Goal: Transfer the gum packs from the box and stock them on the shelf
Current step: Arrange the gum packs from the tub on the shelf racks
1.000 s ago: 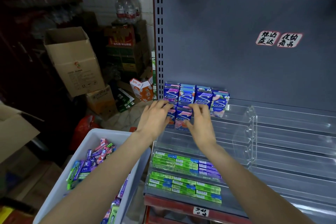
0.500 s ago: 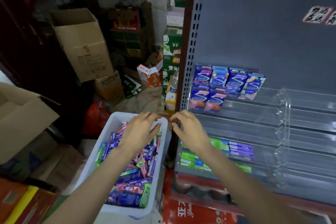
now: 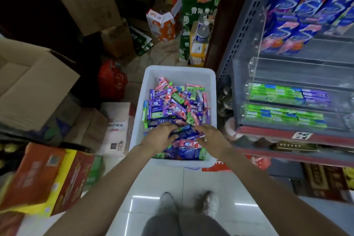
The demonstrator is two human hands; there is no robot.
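Item: gum packs, loose stock, in transfer.

Grip. Your left hand and right hand were both down in the near end of the white box. Their fingers curled in from either side onto a dark blue pack lying between them. Motion blur hid whether the pack was lifted or only touched; in my judgement each hand had a hold on it.

Handling. The packs were small, flat, foil-wrapped sticks and cartons, lying heaped at all angles. You would likely have found them light, fairly stiff along their length, and slick on the wrapper, so that a loose bundle could fan out and spill. The safer hold was probably across the long edges, with several packs squared together and pressed between both palms.

Location. The box stood on the tiled floor in front of your feet, just left of the shelf.

Shelf. Green and purple packs lay in rows on the two lower clear tiers. Blue cartons stood on the upper tiers. The tier between them looked unfilled.

Surroundings. Cardboard cartons stood to your left.
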